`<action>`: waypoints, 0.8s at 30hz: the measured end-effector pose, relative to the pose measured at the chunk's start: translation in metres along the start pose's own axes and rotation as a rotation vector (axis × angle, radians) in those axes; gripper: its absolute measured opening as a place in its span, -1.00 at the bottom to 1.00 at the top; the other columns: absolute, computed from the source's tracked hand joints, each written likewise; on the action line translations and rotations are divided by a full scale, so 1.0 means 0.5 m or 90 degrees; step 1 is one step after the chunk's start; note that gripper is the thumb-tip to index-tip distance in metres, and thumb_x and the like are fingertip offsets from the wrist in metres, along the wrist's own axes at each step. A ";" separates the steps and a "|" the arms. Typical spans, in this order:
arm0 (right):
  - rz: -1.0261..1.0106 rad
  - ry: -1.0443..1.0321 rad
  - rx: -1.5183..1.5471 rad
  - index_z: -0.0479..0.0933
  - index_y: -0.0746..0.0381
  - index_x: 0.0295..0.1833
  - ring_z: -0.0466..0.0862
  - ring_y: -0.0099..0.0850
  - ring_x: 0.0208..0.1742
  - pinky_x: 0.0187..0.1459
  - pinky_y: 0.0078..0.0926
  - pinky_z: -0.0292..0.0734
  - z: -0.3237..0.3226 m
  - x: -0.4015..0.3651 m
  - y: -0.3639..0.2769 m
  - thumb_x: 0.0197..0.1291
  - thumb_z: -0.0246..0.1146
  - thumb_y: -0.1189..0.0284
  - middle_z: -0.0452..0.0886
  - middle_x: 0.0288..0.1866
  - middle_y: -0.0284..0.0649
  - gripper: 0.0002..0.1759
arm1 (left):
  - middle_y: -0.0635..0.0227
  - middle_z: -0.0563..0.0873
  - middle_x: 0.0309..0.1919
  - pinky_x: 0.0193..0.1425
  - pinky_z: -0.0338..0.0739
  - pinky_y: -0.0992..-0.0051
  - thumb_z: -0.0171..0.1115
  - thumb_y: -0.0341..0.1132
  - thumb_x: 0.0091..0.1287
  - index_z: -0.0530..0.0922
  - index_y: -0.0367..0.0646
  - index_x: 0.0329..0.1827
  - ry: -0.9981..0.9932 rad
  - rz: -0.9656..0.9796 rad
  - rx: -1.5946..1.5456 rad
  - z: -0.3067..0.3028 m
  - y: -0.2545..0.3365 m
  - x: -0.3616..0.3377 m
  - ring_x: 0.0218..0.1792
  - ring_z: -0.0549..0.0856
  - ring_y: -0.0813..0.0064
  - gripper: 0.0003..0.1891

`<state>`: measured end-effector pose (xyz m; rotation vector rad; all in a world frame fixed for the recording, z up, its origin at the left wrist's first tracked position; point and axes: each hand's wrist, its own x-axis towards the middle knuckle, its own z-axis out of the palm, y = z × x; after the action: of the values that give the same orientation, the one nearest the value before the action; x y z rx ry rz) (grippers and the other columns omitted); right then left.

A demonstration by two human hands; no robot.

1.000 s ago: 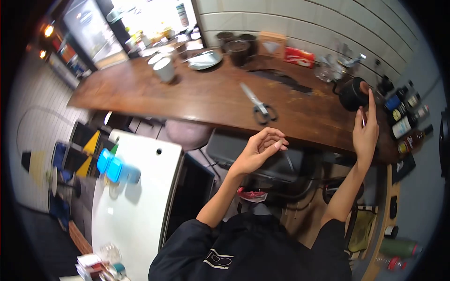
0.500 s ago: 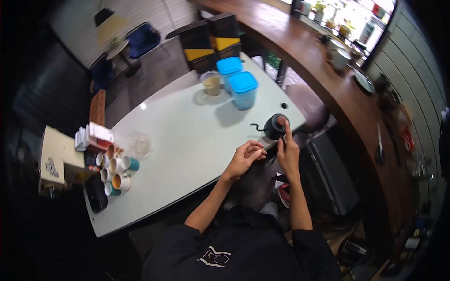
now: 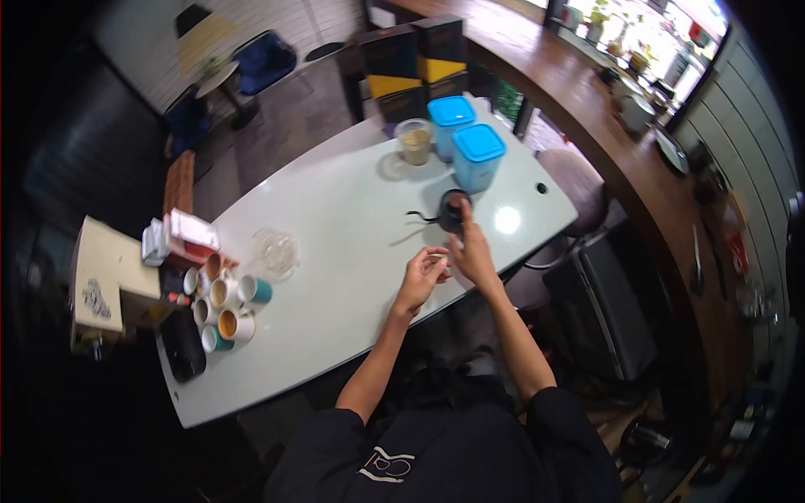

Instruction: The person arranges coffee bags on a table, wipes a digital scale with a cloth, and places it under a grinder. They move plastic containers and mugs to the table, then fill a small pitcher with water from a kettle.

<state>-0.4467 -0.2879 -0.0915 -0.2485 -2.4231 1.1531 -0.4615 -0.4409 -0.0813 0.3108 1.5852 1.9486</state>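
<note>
A black gooseneck kettle [image 3: 454, 220] with a thin curved spout is over the white table [image 3: 352, 243], its spout pointing left. My right hand [image 3: 475, 251] is at the kettle's near side, where the handle would be, with the index finger stretched onto the lid. The handle itself is hidden by the hand. Just to the left, my left hand [image 3: 422, 281] hovers over the table's near edge, its fingers loosely curled with a gap to the thumb and nothing visible in them. Behind the kettle stand two containers with blue lids, a nearer one [image 3: 480, 163] and a farther one [image 3: 450, 117].
A clear tub [image 3: 414, 144] of pale contents stands beside the containers, with black-and-yellow boxes [image 3: 392, 71] behind. At the left are several cups [image 3: 237, 324], a clear glass vessel [image 3: 275, 254] and a black case [image 3: 182, 345]. A wooden counter [image 3: 587, 126] curves along the right.
The kettle has moved left across the table, away from its right end and closer beneath the blue-lidded containers, with my right hand. My left hand stays beside it. The camera view has shifted slightly.
</note>
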 end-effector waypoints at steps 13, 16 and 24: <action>0.025 0.294 -0.106 0.58 0.33 -0.06 0.67 -0.30 -0.36 -0.29 -0.42 0.58 -0.510 0.058 0.052 0.13 0.31 0.48 0.64 -0.30 -0.08 -0.75 | 0.48 0.53 -0.43 -0.55 0.35 0.70 0.21 -0.30 0.41 0.48 -0.24 0.04 -0.353 0.225 0.116 0.374 0.215 0.216 -0.57 0.47 0.77 -0.74; 0.044 0.415 -0.116 0.59 0.33 -0.07 0.67 -0.35 -0.37 -0.30 -0.43 0.58 -0.637 0.125 0.112 0.10 0.32 0.49 0.64 -0.31 -0.10 -0.73 | 0.44 0.55 -0.45 -0.56 0.39 0.68 0.21 -0.29 0.40 0.49 -0.24 0.04 -0.386 0.237 0.117 0.478 0.245 0.347 -0.57 0.51 0.74 -0.74; 0.045 0.520 -0.287 0.41 0.32 0.12 0.59 -0.06 -0.07 -0.02 -0.19 0.52 -0.796 0.387 0.275 -0.11 0.50 0.30 0.51 -0.03 0.07 -0.32 | 0.37 0.56 -0.42 -0.65 0.38 0.68 0.26 -0.20 0.37 0.47 -0.20 0.07 -0.303 0.343 0.222 0.688 0.297 0.683 -0.60 0.52 0.70 -0.66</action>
<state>-0.4375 0.1414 0.0835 -0.7762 -1.8863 0.3717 -0.5939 0.0191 0.0844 1.3553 1.6051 1.7491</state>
